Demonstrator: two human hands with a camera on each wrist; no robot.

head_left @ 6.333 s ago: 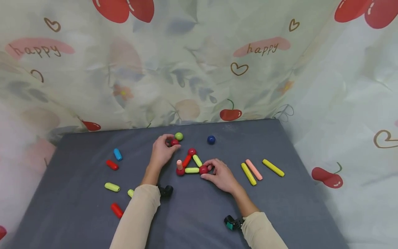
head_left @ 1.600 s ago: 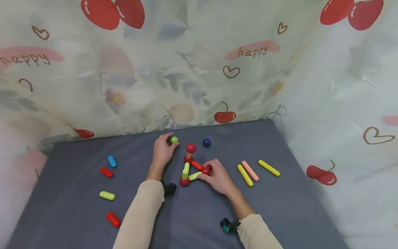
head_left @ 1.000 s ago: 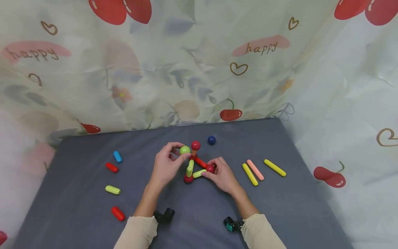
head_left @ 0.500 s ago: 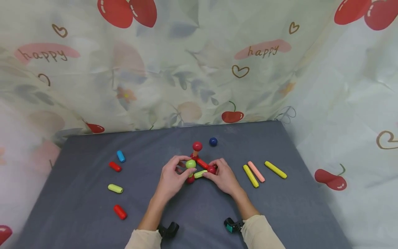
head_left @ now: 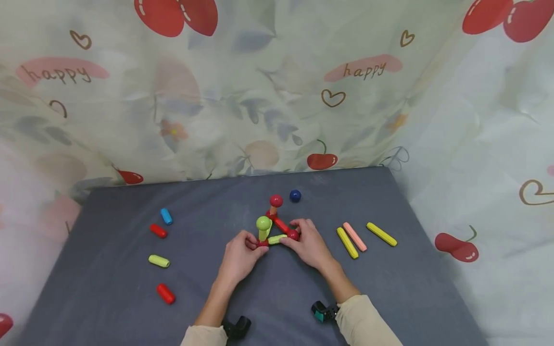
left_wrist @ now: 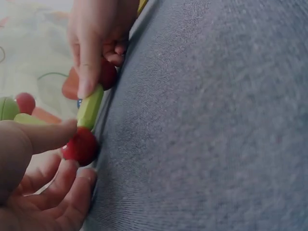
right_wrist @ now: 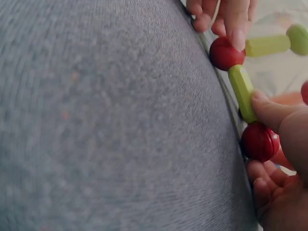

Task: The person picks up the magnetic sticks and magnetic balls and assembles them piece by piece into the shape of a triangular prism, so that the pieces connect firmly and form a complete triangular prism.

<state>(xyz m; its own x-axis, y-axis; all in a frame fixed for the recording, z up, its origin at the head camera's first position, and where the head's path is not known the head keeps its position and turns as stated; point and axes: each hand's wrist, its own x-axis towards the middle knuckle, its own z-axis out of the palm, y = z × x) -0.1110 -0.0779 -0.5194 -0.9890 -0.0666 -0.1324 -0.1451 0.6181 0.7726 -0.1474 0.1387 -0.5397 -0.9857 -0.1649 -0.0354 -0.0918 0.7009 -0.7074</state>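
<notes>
A triangle of rods and balls lies on the cloth. Its front-left red ball point(left_wrist: 81, 147) is pinched between the thumb and fingers of my left hand point(head_left: 239, 257). From that ball a light green rod point(right_wrist: 267, 45) rises, topped by a green ball point(head_left: 263, 223). My right hand point(head_left: 312, 246) holds the right corner's red ball point(right_wrist: 260, 141), its thumb on the light green rod point(right_wrist: 242, 92) joining both corners. A red rod point(head_left: 282, 225) runs to the back corner, where an orange upright rod point(head_left: 273, 210) carries another red ball point(head_left: 276, 201). The left hand partly hides its ball.
A blue ball point(head_left: 295, 195) sits behind the triangle. Loose yellow rods point(head_left: 347, 242) and a pink rod point(head_left: 355, 236) lie right. At left are a blue rod point(head_left: 166, 216), red rods point(head_left: 166, 293) and a light green rod point(head_left: 158, 261). A patterned curtain point(head_left: 259, 96) hangs behind.
The triangle was turned and gained a red ball on its orange upright. My left hand picked up the green ball, set it on the green upright, released it and moved down to the red ball.
</notes>
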